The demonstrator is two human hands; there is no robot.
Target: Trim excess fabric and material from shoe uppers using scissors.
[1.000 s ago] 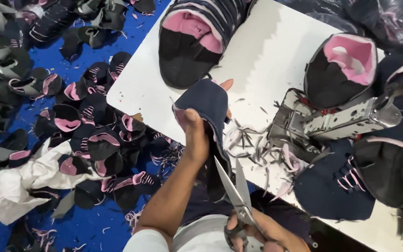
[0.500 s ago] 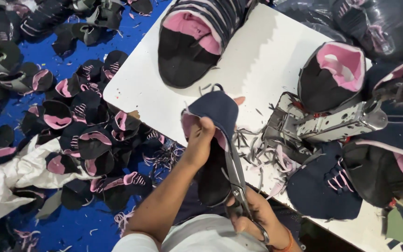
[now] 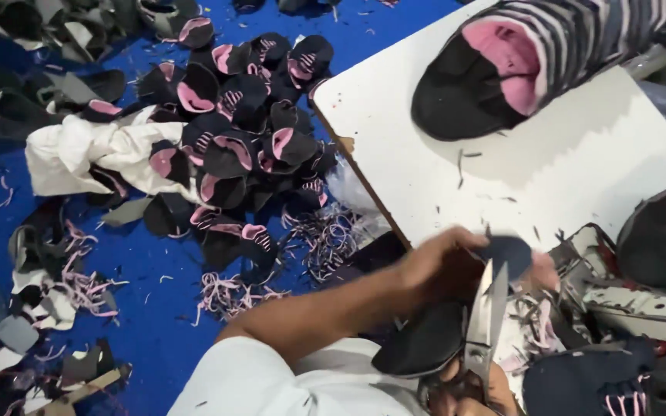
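Head view: left hand (image 3: 442, 266) grips a dark shoe piece (image 3: 425, 347) at the tabletop (image 3: 580, 177) edge; right hand (image 3: 472, 393), closed around scissors (image 3: 486, 323), cuts it.

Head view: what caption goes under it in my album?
Left hand holds a dark shoe piece; right hand works scissors.

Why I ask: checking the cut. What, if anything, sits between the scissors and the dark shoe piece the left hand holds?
Nothing visible does. The scissors in the right hand lie right against the dark shoe piece gripped by the left hand.
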